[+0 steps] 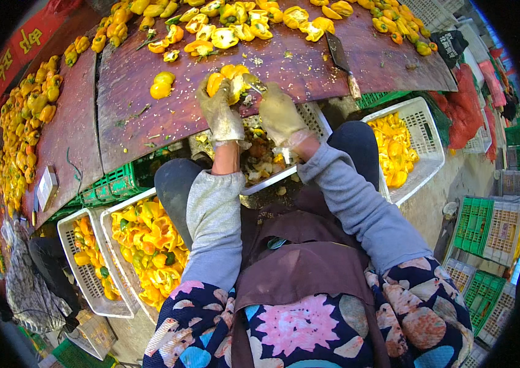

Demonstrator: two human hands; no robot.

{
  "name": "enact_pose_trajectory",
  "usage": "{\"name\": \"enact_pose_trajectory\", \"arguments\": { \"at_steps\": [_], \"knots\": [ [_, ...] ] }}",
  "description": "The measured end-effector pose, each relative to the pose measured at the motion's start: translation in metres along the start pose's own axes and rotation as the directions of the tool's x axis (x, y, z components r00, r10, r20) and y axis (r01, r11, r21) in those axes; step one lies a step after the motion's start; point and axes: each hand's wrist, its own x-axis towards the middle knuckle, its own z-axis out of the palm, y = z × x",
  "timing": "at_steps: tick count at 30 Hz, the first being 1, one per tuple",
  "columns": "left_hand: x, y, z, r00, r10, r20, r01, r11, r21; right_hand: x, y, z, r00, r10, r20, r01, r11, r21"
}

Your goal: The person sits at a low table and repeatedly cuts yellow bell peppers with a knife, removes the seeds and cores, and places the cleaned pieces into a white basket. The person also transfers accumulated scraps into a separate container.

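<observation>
Both my hands wear soiled light gloves and meet over the near edge of the dark red table [149, 124]. My left hand [222, 108] grips a cut yellow bell pepper [233, 78]. My right hand [281, 112] is closed on a small metal tool [256, 85], whose tip is at the pepper; its exact kind is unclear. Two whole-looking yellow peppers [162, 85] lie to the left. Several halved peppers [225, 37] with pale seedy insides lie beyond my hands. A cleaver [339, 55] with a wooden handle rests at the right. Scattered seeds dot the table.
Below my hands a white crate [271, 177] holds pepper scraps. White crates of cut yellow peppers stand at the left [108, 221] and right [425, 177]. Whole peppers [25, 138] are heaped along the left. Another person's trousered leg [52, 267] shows at lower left.
</observation>
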Motion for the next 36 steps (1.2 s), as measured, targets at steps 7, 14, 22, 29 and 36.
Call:
{"name": "enact_pose_trajectory", "arguments": {
  "at_steps": [7,14,22,29,36],
  "knots": [
    [0.004,-0.011,-0.007,0.977,0.214,0.028,-0.213,0.940,0.266,0.016,0.027,0.031,0.925,-0.232,0.300,0.311,0.917,-0.250],
    [0.024,-0.028,-0.039,0.968,0.251,-0.013,-0.211,0.839,0.502,0.034,0.012,0.038,0.875,-0.062,0.479,0.201,0.949,-0.244],
    [0.026,-0.018,-0.030,0.991,0.046,-0.124,-0.015,0.970,0.241,0.075,-0.001,0.017,0.572,0.034,0.819,0.303,0.920,-0.250],
    [0.025,-0.011,-0.028,0.906,-0.420,0.060,0.424,0.891,-0.166,0.057,0.038,0.001,0.649,-0.366,0.667,0.444,0.894,0.058],
    [0.048,-0.047,-0.055,0.715,-0.641,0.280,0.662,0.749,0.025,0.013,0.053,-0.018,0.751,-0.356,0.556,0.382,0.921,0.074]
  ]
}}
